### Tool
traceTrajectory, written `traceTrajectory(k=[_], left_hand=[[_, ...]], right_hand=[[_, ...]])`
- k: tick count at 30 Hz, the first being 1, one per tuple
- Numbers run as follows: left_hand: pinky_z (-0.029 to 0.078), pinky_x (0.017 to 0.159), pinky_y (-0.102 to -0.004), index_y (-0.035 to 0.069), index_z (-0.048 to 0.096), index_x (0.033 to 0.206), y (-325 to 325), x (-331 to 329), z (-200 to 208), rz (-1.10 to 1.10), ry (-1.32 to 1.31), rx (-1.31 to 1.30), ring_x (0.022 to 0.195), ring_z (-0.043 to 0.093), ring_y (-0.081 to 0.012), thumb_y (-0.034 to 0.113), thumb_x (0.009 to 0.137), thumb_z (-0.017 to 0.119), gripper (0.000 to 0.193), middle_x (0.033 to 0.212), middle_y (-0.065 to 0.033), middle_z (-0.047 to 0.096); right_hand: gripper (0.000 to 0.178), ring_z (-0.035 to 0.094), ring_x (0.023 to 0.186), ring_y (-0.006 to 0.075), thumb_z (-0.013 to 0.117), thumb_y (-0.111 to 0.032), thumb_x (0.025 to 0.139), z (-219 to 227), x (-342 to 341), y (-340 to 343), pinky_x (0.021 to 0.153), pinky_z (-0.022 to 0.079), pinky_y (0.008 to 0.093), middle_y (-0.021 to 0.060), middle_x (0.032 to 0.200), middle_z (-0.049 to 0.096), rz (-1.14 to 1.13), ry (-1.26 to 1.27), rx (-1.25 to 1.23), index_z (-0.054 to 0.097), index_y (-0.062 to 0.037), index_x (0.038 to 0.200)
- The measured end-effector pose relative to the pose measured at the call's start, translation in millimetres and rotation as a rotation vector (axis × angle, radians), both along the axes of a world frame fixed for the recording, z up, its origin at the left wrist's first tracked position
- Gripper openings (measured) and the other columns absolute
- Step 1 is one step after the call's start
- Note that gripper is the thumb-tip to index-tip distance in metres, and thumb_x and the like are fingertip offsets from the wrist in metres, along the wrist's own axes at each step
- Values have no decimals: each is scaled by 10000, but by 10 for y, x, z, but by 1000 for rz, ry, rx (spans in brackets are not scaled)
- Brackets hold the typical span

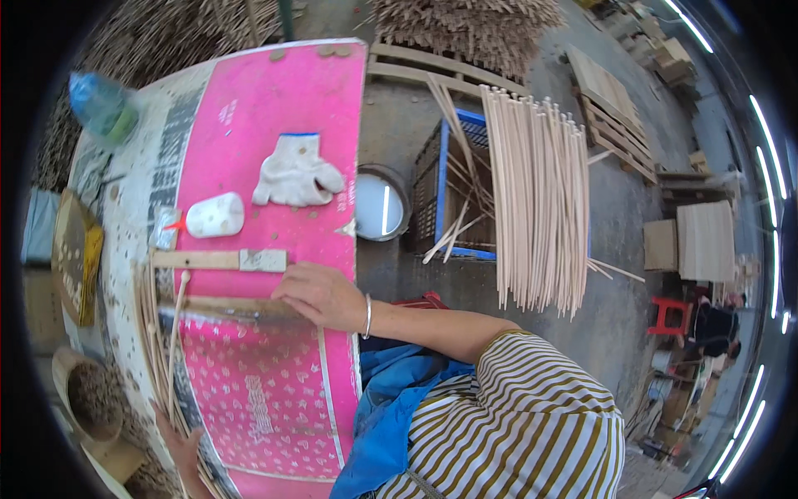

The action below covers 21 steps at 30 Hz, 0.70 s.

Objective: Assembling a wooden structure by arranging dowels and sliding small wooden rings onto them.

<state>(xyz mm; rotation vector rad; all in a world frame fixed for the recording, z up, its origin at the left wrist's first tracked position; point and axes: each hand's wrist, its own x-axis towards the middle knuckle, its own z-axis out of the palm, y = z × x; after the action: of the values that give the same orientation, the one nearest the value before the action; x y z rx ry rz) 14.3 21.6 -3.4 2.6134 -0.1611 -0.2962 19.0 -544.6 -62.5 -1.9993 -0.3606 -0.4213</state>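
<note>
At the lower left, my left hand (180, 449) lies over a row of thin wooden sticks (155, 349) along the table's far side. Its thumb and finger are spread apart. One stick with a knobbed end (184, 277) slants away from the row, its lower end by that hand. My right hand (322, 298), a bangle on its wrist, rests low over the pink table covering (258, 391), fingers slightly bent and apart. Nothing shows in it, though its underside is hidden. Beside its fingertips lies a flat wooden-handled tool (220, 259) with a pale end.
A white bottle with a red nozzle (214, 215) and a white work glove (298, 171) lie on the table. Many rods (536, 200) lie across a blue-edged crate (474, 125) beside a bucket (381, 202). A red stool (668, 315) and a person (713, 326) are farther right.
</note>
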Motion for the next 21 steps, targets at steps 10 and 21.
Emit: traceTrajectory(k=[10, 21], left_hand=[[528, 1010, -479, 239, 408, 1625, -779, 27, 194, 119, -25, 316, 1187, 652, -407, 133, 739, 815, 981, 1359, -210, 663], [557, 791, -469, 164, 592, 1409, -834, -490, 749, 307, -9, 198, 888, 720, -398, 91, 820, 679, 600, 951, -234, 723]], right_hand=[[130, 677, 901, 330, 686, -8, 918, 228, 11, -165, 788, 533, 399, 138, 936, 693, -8, 78, -18, 744, -22, 1034], [133, 665, 904, 321, 668, -13, 942, 300, 23, -96, 791, 516, 397, 136, 943, 688, 46, 85, -41, 745, -23, 1049]])
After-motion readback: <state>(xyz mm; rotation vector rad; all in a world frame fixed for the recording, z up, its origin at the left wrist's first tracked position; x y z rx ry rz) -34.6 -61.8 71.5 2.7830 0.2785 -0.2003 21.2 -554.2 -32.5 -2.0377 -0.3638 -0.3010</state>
